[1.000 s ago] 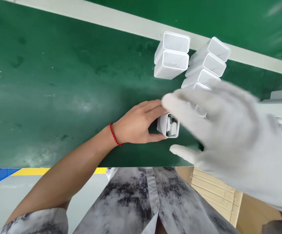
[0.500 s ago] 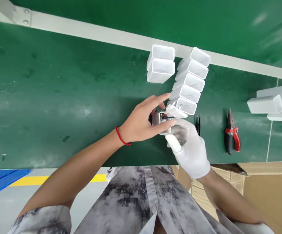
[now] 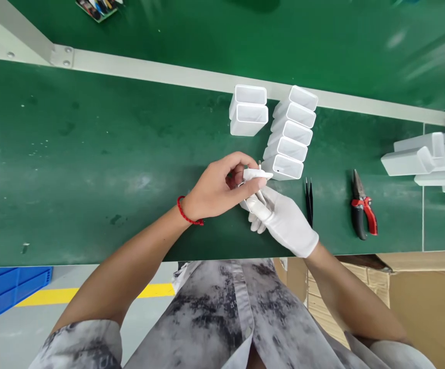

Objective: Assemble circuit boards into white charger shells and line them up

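Between the fingers and thumb of my left hand point(image 3: 222, 187), bare with a red cord at the wrist, is a white plug cover point(image 3: 256, 174). A metal prong sticks up from its far side. My right hand point(image 3: 284, 218), in a white glove, is closed just below and to the right, around a white plastic housing point(image 3: 261, 197) that the fingers mostly hide. The hands meet over the green bench. Right behind them, the nearest of several open white plastic cases point(image 3: 284, 176) stands close to the plug cover.
Two more white cases point(image 3: 248, 128) stand left of the row. Black tweezers point(image 3: 309, 202) and red-and-black pliers point(image 3: 363, 207) lie to the right. Long white plastic parts point(image 3: 407, 160) are piled at far right. A pale metal bar point(image 3: 149, 70) crosses the bench behind.
The plug cover has tilted and come nearer my left hand, over the housing. The circuit board and wires seen inside the housing before are now hidden. The gloved hand has shifted left.
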Demonstrator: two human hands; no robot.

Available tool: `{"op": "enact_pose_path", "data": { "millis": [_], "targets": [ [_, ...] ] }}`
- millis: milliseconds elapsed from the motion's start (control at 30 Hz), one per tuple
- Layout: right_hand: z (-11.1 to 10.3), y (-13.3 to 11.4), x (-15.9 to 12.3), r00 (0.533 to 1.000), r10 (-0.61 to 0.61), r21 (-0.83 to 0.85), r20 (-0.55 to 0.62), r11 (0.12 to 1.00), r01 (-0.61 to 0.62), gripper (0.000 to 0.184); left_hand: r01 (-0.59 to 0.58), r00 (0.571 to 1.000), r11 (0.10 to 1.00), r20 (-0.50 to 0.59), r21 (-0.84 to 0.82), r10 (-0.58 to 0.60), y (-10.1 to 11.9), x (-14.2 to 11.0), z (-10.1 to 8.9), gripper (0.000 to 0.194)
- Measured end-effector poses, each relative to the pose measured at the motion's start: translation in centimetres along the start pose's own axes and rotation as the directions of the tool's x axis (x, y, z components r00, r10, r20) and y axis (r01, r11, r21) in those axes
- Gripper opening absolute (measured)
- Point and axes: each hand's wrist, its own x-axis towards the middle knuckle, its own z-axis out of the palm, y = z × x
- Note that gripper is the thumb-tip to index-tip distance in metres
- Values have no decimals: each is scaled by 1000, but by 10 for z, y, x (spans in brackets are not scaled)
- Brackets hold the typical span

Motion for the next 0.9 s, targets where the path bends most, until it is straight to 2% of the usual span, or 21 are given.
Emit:
{"op": "enact_pose_path", "data": {
  "millis": [100,233,367,433,600,733,800,900],
  "targets": [
    [3,0,2,1000,22,88,-5,996,-22,59,-52,998,998,-32,41,53,3,1,2,27],
    [3,3,3,999,53,154,-3,987,-52,73,-129,985,977,-90,168,146,7,-2,6,19],
    [2,-3,4,994,96,178,52,979,-104,87,-138,972,980,-167,144,162,7,-8,11,11],
    [3,-5,6,995,96,176,37,979,-101,86,-157,964,977,-190,144,183,6,-11,12,15],
    [11,-1,8,993,74,232,-94,971,-50,87,-216,945,961,-211,175,251,1,-12,12,17],
    [14,4,8,991,50,260,-122,966,-17,84,-191,951,970,-216,153,221,0,-13,11,17],
    [12,5,7,992,48,267,-116,964,-16,81,-178,955,973,-212,147,207,0,-13,11,17],
    [5,7,4,996,80,329,-40,942,-63,84,-163,961,976,-202,141,190,0,-13,10,18]
  ]
}}
